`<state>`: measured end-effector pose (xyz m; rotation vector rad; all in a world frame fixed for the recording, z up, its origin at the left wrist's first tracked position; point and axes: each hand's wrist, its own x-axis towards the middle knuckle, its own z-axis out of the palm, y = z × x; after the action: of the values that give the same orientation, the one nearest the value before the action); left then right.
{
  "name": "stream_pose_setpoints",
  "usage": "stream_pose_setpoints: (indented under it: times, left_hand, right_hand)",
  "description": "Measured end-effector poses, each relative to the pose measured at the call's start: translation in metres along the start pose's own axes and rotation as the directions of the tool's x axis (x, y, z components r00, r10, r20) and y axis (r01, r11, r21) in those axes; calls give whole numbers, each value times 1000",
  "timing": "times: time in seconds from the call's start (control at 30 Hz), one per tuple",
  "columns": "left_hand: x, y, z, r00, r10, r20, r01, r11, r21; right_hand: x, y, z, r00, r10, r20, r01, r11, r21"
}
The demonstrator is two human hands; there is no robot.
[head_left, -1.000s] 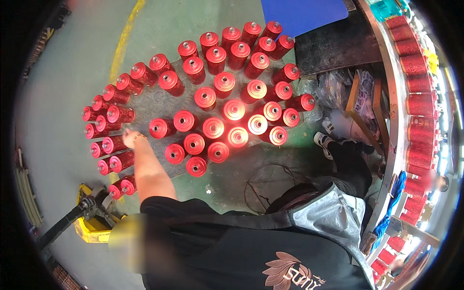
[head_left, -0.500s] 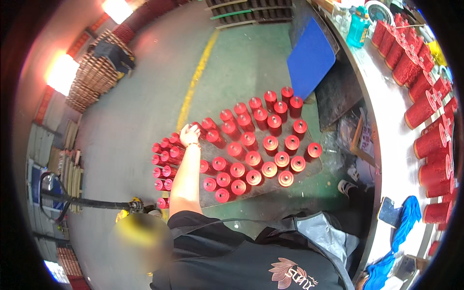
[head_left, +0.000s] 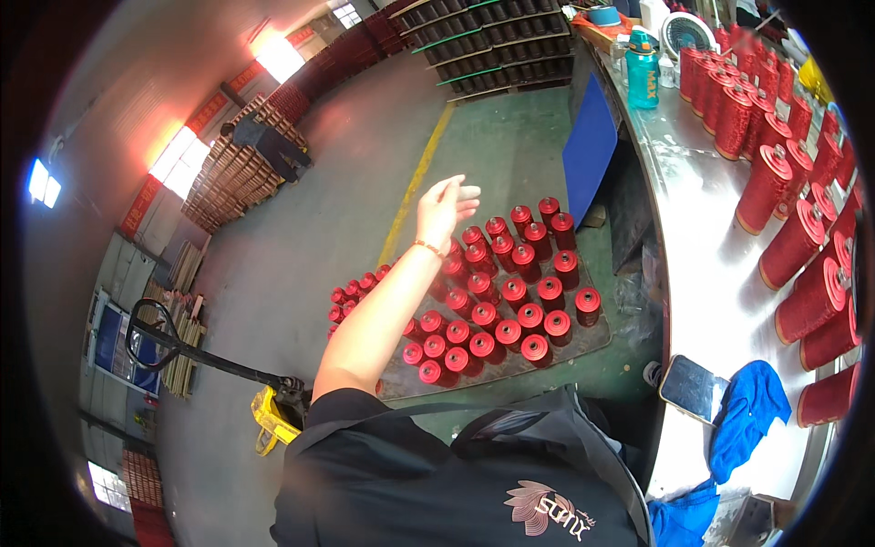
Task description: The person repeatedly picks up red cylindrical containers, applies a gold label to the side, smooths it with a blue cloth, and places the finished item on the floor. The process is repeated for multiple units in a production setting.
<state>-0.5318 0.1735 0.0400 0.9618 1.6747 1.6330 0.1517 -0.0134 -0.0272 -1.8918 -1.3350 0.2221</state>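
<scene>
My left arm reaches out over the floor, and my left hand (head_left: 444, 211) hangs above the far edge of a group of red cylinders. Its fingers are apart and loosely bent, with nothing visible in them. A beaded bracelet (head_left: 428, 246) circles the wrist. Below, several upright red cylinders (head_left: 515, 294) with round flanged tops and small central stems stand in rows on a flat dark board (head_left: 570, 357). My forearm hides part of these rows. My right hand is out of the picture.
To the right runs a metal worktable (head_left: 679, 273) with more red cylinders (head_left: 764, 189), a teal bottle (head_left: 642, 77), a phone (head_left: 693, 389) and blue cloth (head_left: 749, 419). A blue panel (head_left: 591, 141) leans beside it. Left stands a yellow pallet jack (head_left: 273, 421); a person (head_left: 266, 144) bends by stacked goods.
My left hand has lifted off the cylinders on the left and swung to the right and farther out. The head view has shifted, showing more of the far room.
</scene>
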Motion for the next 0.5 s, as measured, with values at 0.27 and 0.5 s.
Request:
stream_pose_setpoints:
  times: [0.27,0.5]
  left_hand:
    - [-25,25,55,990,29,139,-30,1000,-1]
    - [-42,24,49,992,-34,125,37,999,-23]
  right_hand:
    - [9,30,-22,999,10,-53,-10,1000,7]
    - [10,62,-63,993,26,-115,-32,998,-51]
